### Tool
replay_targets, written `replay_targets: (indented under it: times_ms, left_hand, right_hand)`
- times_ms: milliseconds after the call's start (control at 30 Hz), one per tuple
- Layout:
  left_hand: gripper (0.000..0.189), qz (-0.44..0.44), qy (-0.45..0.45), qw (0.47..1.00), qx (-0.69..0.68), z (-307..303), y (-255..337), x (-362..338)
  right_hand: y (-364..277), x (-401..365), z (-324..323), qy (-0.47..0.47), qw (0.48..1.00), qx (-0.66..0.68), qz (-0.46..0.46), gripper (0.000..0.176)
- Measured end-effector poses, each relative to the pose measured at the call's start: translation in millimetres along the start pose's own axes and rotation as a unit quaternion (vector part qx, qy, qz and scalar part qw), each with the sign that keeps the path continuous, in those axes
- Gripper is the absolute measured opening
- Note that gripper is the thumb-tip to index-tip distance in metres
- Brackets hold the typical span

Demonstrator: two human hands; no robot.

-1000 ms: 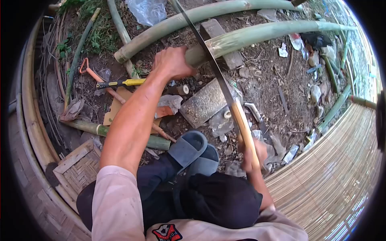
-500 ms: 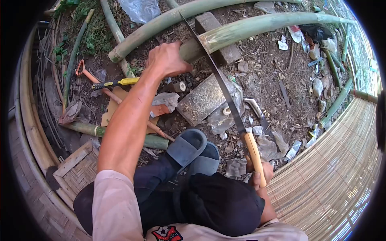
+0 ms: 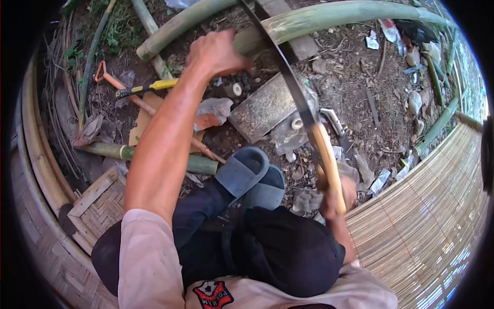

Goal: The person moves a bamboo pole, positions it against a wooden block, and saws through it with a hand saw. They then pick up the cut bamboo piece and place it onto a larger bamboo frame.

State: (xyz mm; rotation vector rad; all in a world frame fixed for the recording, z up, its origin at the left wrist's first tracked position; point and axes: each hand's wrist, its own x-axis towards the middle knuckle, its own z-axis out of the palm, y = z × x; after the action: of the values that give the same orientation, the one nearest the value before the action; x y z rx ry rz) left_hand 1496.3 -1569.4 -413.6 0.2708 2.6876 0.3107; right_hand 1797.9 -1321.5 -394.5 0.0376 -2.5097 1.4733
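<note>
My left hand [image 3: 216, 54] is closed around the cut-side end of a green bamboo pole [image 3: 339, 20], close to the saw blade; its fingertips are hidden behind the hand. In my right hand [image 3: 346, 196], low on the right, is the wooden handle of a handsaw [image 3: 292, 82]. The long dark blade lies across the bamboo just right of my left hand, and its tip runs out of the top of the view. Under the pole sits a concrete block [image 3: 302, 47]. A second block [image 3: 263, 112], dusted with pale sawdust, lies on the ground below.
Another bamboo pole [image 3: 191, 27] lies behind. On the left are a yellow-black handled tool [image 3: 149, 88] and a short bamboo piece [image 3: 199, 165]. Right of the saw lies a second tool [image 3: 337, 126] amid plastic scraps. A slatted bamboo mat [image 3: 411, 206] covers the lower right.
My right hand has pushed the saw forward and up, so its handle is farther from my body. My left hand stays on the bamboo. The whole view has shifted slightly.
</note>
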Motion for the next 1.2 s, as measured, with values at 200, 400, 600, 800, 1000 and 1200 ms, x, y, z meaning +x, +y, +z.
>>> replay_targets:
  times_ms: [200,400,600,800,1000,1200]
  left_hand:
    - [0.079,0.007,-0.028,1.0,-0.008,-3.2,-0.2,-4.9]
    - [0.085,-0.013,-0.022,1.0,0.001,0.1,-5.7,7.7]
    - [0.086,-0.011,-0.025,1.0,-0.001,-6.6,2.4,-4.8]
    - [0.085,-0.019,-0.023,1.0,0.004,5.2,0.1,3.8]
    - [0.083,-0.01,-0.02,1.0,0.002,-2.4,2.7,-4.3]
    - [0.085,0.005,-0.022,1.0,0.019,2.2,-0.4,5.3]
  right_hand:
    - [-1.3,141.4,87.9,0.034,0.998,0.052,0.005,0.02]
    - [-7.4,-32.1,-7.0,0.019,0.999,-0.008,0.036,0.039]
    - [0.6,146.9,92.5,0.043,0.995,0.086,-0.003,0.016]
    - [-0.3,-49.1,-8.2,-0.016,0.991,-0.077,0.111,0.035]
    - [-3.3,150.4,87.0,0.025,0.999,0.016,-0.014,0.019]
    - [-1.6,-39.1,-8.8,0.013,0.998,-0.018,0.052,0.04]
